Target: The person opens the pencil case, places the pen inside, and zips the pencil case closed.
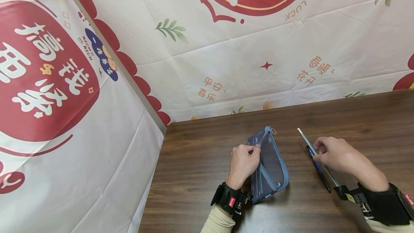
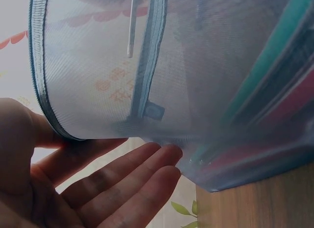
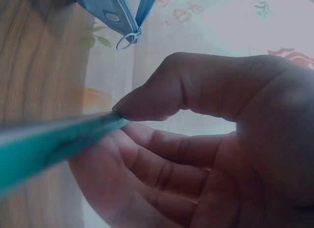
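My left hand [image 1: 244, 161] pinches the edge of a blue mesh zip pencil case [image 1: 270, 163], which stands tilted on the table with its zipper side open. Through the mesh in the left wrist view show a teal strip [image 2: 267, 56] and a red strip [image 2: 294, 98]. To the right of the case, my right hand [image 1: 337, 155] pinches a slim teal pencil [image 3: 59, 144] between thumb and fingers; its white end points away from me. A dark blue and black pen [image 1: 318, 170] lies on the table just beside the pencil.
The brown wood-grain table [image 1: 194, 168] ends at a printed white cloth [image 1: 181, 67] hanging along the back. At the left stands a panel covered with similar cloth [image 1: 106, 146]. A ring pull [image 3: 128, 41] hangs from the case's zipper.
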`<state>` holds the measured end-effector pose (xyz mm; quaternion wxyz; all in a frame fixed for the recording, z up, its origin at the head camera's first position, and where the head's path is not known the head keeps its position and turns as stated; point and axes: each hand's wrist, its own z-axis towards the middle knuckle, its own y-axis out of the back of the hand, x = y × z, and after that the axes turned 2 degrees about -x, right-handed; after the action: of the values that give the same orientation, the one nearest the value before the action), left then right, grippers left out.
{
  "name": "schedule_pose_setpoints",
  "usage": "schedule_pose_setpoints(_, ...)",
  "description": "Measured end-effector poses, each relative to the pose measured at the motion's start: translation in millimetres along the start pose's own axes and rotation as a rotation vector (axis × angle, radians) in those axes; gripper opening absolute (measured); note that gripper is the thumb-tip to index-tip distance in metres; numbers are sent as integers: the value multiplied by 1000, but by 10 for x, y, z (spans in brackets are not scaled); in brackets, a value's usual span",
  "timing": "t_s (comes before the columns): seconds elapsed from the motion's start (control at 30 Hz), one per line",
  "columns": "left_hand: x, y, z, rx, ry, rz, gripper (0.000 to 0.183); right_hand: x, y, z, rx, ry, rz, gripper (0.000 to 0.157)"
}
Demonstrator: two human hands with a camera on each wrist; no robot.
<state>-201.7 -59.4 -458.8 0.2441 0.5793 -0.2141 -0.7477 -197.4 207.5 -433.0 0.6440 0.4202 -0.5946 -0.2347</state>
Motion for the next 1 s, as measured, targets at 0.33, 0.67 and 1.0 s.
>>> schedule_pose_setpoints(0.33, 9, 2, 8, 7, 8, 2, 53, 77, -49, -5, -63, 42, -33, 23)
schedule_pose_setpoints(0.67, 9, 0, 8, 11, 10, -9, 53, 163, -81, -22, -72, 74, -16, 24)
schedule_pose_setpoints(1.0, 7, 3, 10, 10, -2, -1, 53, 242, -130, -35, -87, 92, 3, 20)
